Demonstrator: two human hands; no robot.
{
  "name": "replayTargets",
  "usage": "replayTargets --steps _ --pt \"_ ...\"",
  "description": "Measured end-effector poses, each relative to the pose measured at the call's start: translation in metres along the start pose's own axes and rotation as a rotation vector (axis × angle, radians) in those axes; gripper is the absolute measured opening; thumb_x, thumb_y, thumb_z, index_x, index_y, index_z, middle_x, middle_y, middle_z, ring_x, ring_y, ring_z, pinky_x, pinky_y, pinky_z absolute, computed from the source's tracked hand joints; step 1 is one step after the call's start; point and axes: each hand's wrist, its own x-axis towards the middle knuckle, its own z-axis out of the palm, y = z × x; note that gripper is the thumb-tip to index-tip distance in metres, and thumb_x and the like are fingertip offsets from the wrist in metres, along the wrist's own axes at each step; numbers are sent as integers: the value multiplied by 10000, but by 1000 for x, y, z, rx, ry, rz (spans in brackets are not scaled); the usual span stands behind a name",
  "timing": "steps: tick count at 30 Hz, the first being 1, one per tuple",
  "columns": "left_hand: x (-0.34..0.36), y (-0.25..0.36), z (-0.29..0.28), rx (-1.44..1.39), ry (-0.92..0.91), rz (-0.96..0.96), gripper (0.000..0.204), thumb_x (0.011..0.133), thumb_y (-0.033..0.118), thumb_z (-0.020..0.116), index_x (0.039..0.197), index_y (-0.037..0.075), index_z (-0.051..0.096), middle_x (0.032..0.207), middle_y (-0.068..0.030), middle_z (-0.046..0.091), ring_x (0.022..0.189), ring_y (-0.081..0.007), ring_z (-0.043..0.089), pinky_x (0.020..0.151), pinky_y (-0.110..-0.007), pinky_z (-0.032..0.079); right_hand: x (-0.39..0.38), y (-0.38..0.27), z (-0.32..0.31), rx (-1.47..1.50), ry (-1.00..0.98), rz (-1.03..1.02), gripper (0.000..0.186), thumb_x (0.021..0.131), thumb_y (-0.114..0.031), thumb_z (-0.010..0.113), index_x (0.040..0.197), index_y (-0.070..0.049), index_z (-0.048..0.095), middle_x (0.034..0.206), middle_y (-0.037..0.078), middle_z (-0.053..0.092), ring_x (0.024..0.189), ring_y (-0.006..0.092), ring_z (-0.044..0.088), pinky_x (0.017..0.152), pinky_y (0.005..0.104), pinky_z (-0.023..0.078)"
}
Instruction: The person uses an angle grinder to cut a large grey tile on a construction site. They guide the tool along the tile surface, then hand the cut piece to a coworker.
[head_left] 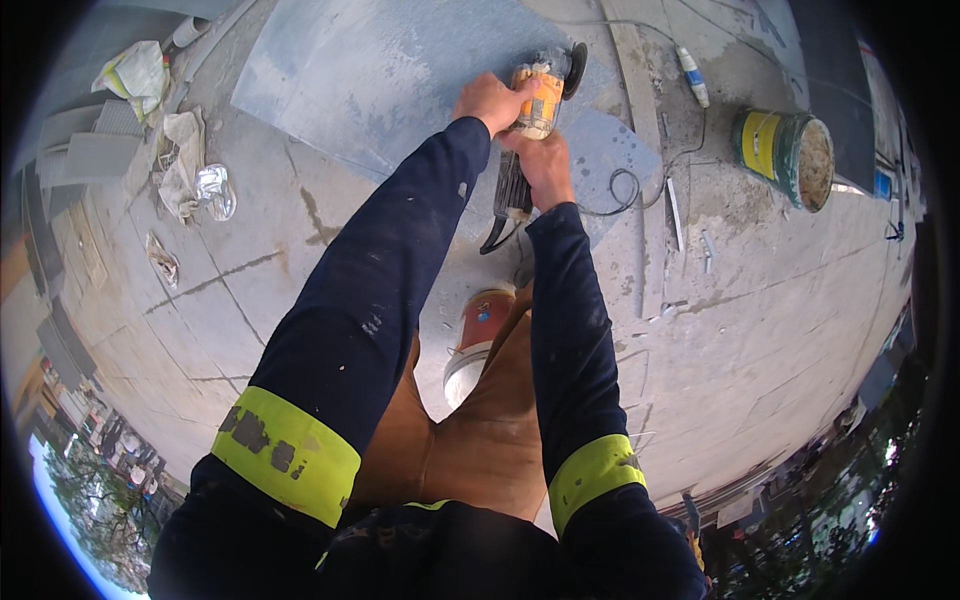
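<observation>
Both my hands are on an angle grinder [540,95] with an orange body, a dark rear grip and a dark disc at its upper right. My left hand [490,102] closes on the front part of the body. Lower down, my right hand [546,165] wraps round the grip behind the orange part. The grinder is over a large grey-blue sheet [350,75] lying on the floor. A smaller grey-blue piece [615,155] lies at its right. The grinder's cord [490,243] hangs from its near end. Whether the disc is spinning, I cannot tell.
A dark green bucket [785,155] with a yellow label lies on its side at the right. Near it are a white-and-blue tube [692,75], a long plank [640,90] and a looped cable [625,190]. A red bucket [486,318] stands between my legs. Crumpled bags [180,150] lie left.
</observation>
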Motion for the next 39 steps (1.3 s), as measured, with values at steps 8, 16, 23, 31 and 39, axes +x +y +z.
replayTargets --steps 8,16,23,31,39 --pt "-22 -20 6 -52 -65 28 1111 781 788 600 1323 -173 470 1246 -322 597 1169 -391 612 978 -409 500 -32 13 -4 -1 14 15 351 759 -77 758 1063 11 607 893 64 671 708 159 630 643 316 499" --pt "-24 -26 10 -102 -28 40 1087 772 786 617 1301 -154 485 1214 -308 618 1160 -377 617 959 -410 504 -42 2 -3 43 -44 5 336 760 -81 749 1057 20 628 901 57 673 739 154 632 662 312 494" --pt "0 -12 10 -25 90 -19 761 730 728 717 1007 19 720 973 -164 736 912 -301 725 783 -425 572 -18 -1 0 46 -34 -33 349 722 -98 749 1025 33 634 869 67 681 735 157 629 658 319 486" --pt "0 5 4 -31 89 -85 707 753 722 700 988 57 742 964 -133 744 898 -280 731 765 -402 576 -4 -8 0 77 -67 -2 313 784 -79 727 1063 26 630 889 54 682 710 157 641 637 317 497" --pt "-12 -16 0 -41 -60 90 1031 768 762 647 1207 -166 550 1156 -307 642 1089 -385 654 892 -429 536 -34 -4 -3 -28 -39 -7 309 763 -98 749 1028 17 640 867 49 669 697 151 626 634 311 490"
